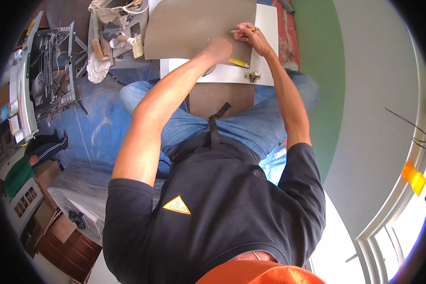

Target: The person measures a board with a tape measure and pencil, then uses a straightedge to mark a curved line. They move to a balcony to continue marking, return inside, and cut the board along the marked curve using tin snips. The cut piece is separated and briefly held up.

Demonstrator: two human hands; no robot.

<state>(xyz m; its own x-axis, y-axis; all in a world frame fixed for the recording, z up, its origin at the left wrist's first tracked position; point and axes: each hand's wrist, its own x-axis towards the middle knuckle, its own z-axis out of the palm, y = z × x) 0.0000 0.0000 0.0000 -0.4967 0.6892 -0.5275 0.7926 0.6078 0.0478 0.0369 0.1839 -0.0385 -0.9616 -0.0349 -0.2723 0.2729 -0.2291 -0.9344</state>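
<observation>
Right hand (249,36): closed on pencil (235,31), over brown sheet (194,28), toward right edge
Left hand (218,49): fingers hidden, can't tell grip
Tape measure (239,62): yellow blade at sheet's near right corner
White board (268,47): under sheet
Metal fitting (252,76): by board's near right corner

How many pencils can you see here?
1: a yellow pencil, held in the right hand over the brown sheet. Others may be hidden in the pile of odds and ends at upper left.

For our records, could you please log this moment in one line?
left hand: at tape measure | right hand: holding pencil | brown sheet: over white board
</observation>
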